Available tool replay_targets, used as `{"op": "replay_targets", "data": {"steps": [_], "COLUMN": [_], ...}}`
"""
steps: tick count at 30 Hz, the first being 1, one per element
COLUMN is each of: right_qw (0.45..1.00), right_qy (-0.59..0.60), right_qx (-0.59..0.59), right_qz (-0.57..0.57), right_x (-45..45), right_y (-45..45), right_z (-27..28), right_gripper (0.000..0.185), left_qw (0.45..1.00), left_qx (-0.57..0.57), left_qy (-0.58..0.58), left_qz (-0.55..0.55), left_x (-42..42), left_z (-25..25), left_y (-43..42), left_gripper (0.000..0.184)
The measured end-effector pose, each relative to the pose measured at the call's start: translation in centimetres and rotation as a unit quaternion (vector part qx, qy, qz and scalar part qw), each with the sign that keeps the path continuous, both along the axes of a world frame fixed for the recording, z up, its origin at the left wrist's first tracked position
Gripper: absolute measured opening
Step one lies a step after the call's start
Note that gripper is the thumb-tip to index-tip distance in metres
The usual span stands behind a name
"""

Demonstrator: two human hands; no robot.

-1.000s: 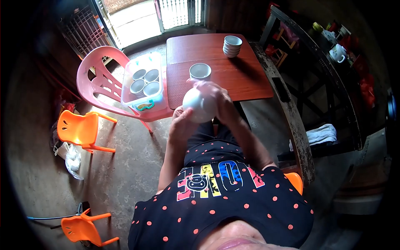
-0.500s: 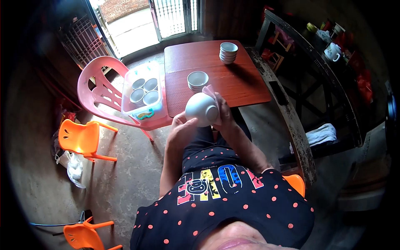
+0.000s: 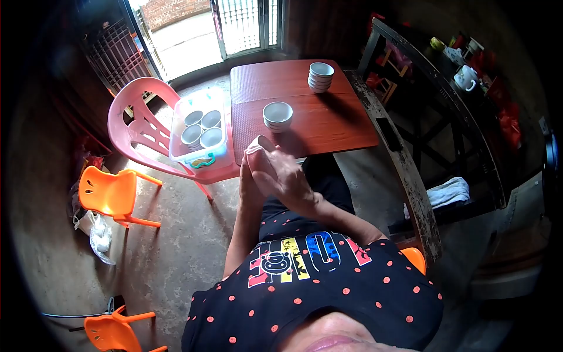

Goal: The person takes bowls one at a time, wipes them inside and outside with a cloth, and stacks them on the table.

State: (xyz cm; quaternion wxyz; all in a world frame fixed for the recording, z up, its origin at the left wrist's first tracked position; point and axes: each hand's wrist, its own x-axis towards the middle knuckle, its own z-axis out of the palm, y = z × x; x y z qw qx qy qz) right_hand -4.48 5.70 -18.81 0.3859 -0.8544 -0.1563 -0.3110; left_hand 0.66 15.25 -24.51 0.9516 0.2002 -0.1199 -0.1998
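Note:
My left hand [image 3: 248,185] is wrapped round a white bowl, which is mostly hidden behind my right hand and a cloth. My right hand [image 3: 292,183] presses a pinkish cloth [image 3: 261,161] against the bowl, its fingers bent over it. Just beyond my hands, a short stack of white bowls [image 3: 277,113] stands on the red-brown table [image 3: 328,126]. A taller stack of bowls [image 3: 321,77] is near the table's far right corner.
At the left, a pink chair [image 3: 126,111] bears a clear plastic box [image 3: 208,158] with several stacks of bowls. Orange chairs [image 3: 111,190] stand on the floor at the left. A worn wooden bench [image 3: 404,170] runs along the table's right side.
The bowl has turned from showing its white outside to being mostly hidden by my right hand and the cloth. My right hand has moved left across it.

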Motion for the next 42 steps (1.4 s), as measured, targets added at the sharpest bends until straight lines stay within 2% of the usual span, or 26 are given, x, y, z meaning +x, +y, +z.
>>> {"op": "replay_targets", "data": {"steps": [1,3,4,5,7,10,15,17,18,19,21,25,26,27,28,29,30,31,32,34,35,36,37,39,40,42], "right_qw": [0.997,0.996,0.996,0.993,0.968,0.940,0.949,0.928,0.911,0.922,0.952,0.946,0.934,0.932,0.834,0.655,0.657,0.709,0.756,0.848,0.917,0.971,0.977,0.973,0.975,0.989], "right_qy": [0.021,-0.021,0.004,0.031,-0.030,-0.065,0.118,0.041,-0.071,-0.098,-0.095,-0.055,0.030,0.133,0.191,0.173,0.236,0.277,0.314,0.311,0.292,0.128,-0.043,-0.089,-0.107,0.011], "right_qx": [0.066,0.055,0.004,-0.044,-0.224,-0.327,-0.104,-0.233,-0.345,-0.340,-0.237,-0.259,-0.288,-0.016,0.262,0.536,0.581,0.534,0.480,0.359,0.202,0.060,-0.084,-0.153,-0.150,-0.051], "right_qz": [0.034,0.073,0.087,0.101,0.113,0.073,0.273,0.288,0.212,0.159,0.168,0.186,0.207,0.338,0.447,0.503,0.419,0.368,0.315,0.237,0.183,0.191,0.189,0.145,0.127,0.135], "right_x": [-0.4,-1.6,-1.8,-1.9,-0.7,0.6,0.0,0.8,1.0,1.4,1.9,0.8,0.4,0.7,0.9,0.8,0.8,0.7,0.6,0.1,-0.4,0.3,1.0,1.0,1.0,0.7], "right_y": [0.4,0.4,0.0,-0.5,-2.1,-3.3,-2.9,-3.0,-2.9,-2.7,-3.1,-2.9,-3.0,-3.4,-3.8,-3.7,-3.5,-3.2,-2.8,-1.2,-1.1,-1.3,-1.4,-2.0,-2.0,-1.5], "right_z": [-0.6,-1.9,-2.3,-2.7,-2.6,-3.6,-2.6,-2.1,-1.1,-1.2,-1.5,-3.4,-3.7,-4.2,-4.5,-4.9,-3.0,-2.3,-1.8,-2.5,-2.3,-3.7,-4.5,-4.5,-4.7,-5.6], "right_gripper": [0.057,0.061,0.061,0.061,0.055,0.051,0.051,0.046,0.041,0.029,0.032,0.031,0.030,0.029,0.029,0.031,0.038,0.038,0.038,0.035,0.030,0.029,0.029,0.026,0.026,0.029], "left_qw": [0.999,0.994,0.997,0.999,0.995,0.989,0.984,0.982,0.985,0.987,0.986,0.987,0.988,0.975,0.978,0.978,0.965,0.962,0.901,0.893,0.960,0.986,0.982,0.979,0.980,0.980], "left_qx": [-0.010,-0.027,0.020,0.028,0.043,0.086,0.134,0.145,0.145,0.085,0.107,0.115,0.139,0.215,0.202,0.188,0.217,0.212,0.292,0.291,0.224,0.147,0.180,0.198,0.193,0.182], "left_qy": [-0.025,-0.071,-0.072,-0.026,0.064,0.078,0.113,0.122,0.097,0.107,0.095,0.078,0.066,0.044,0.011,-0.022,-0.089,-0.117,-0.223,-0.222,-0.093,0.069,0.058,0.041,0.048,0.063], "left_qz": [-0.026,-0.075,0.014,-0.012,-0.067,-0.088,0.022,0.017,0.001,-0.087,-0.087,-0.083,-0.031,0.029,0.057,0.086,0.114,0.128,0.230,0.262,0.136,0.035,0.019,-0.012,0.006,0.046], "left_x": [0.4,2.3,2.6,2.4,0.6,3.5,1.5,2.6,2.8,3.0,2.2,2.6,2.2,2.3,2.2,2.0,1.7,1.7,2.7,3.3,3.3,2.5,2.0,2.2,2.3,2.2], "left_z": [-0.4,-2.7,-2.8,-3.1,2.7,-1.2,2.1,0.5,0.5,0.8,2.0,1.2,1.2,0.8,0.4,0.1,0.4,0.3,-1.5,-2.4,-2.8,-0.9,0.8,1.4,1.4,1.0], "left_y": [0.3,1.6,1.8,2.3,2.6,2.9,2.0,2.4,2.5,2.9,2.5,2.7,2.0,1.7,0.9,0.3,0.2,0.1,0.0,0.3,1.4,2.2,2.7,3.2,3.0,2.5], "left_gripper": [0.051,0.050,0.051,0.050,0.050,0.045,0.034,0.029,0.026,0.028,0.027,0.027,0.027,0.037,0.041,0.044,0.049,0.047,0.044,0.038,0.036,0.033,0.035,0.035,0.034,0.032]}}
